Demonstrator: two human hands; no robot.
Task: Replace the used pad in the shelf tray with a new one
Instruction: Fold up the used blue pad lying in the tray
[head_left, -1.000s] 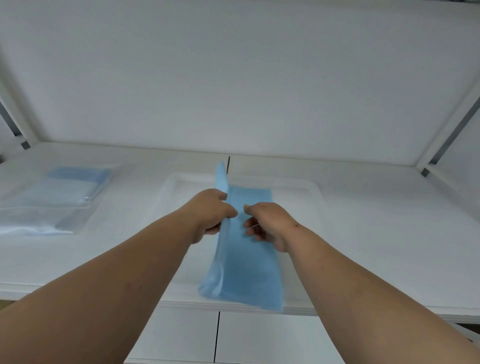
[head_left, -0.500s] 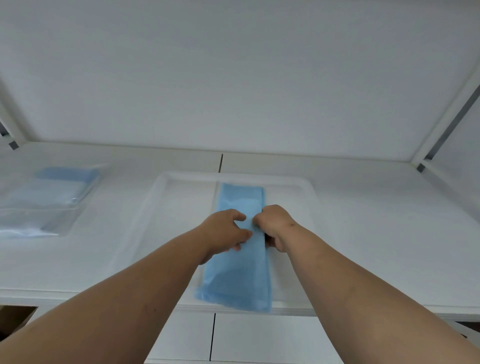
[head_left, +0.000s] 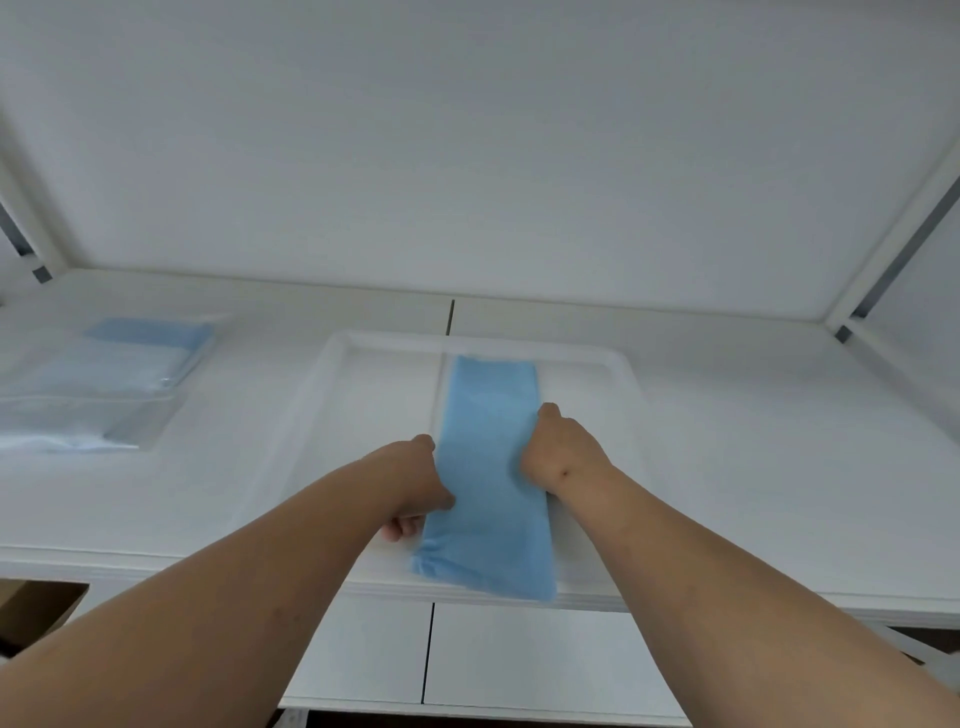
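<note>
- The folded light-blue rectangular pad (head_left: 491, 467) lies lengthwise down the middle of the shallow white plastic tray (head_left: 332, 395) on the white shelf (head_left: 753, 415); its near end reaches over the tray's front rim.
- The left hand (head_left: 415, 480) closes on the pad's left edge, the right hand (head_left: 563, 449) on its right edge; the fingers of both curl under or behind the cloth, so the exact grip is hard to make out.
- The pad's underside and how many layers it has cannot be told.
- Well left of the tray, a clear plastic packet of blue pads (head_left: 111, 382) rests on the shelf; its contents are hazy through the wrap.
- A brown cardboard box (head_left: 36, 605) shows below the shelf left of the tray, mostly cut off.
- Against a second ago, the flap that stood upright left of the pad's middle now lies flat.
- The hands, pinched together at the pad's centre half a second ago, are now apart at its two sides.
</note>
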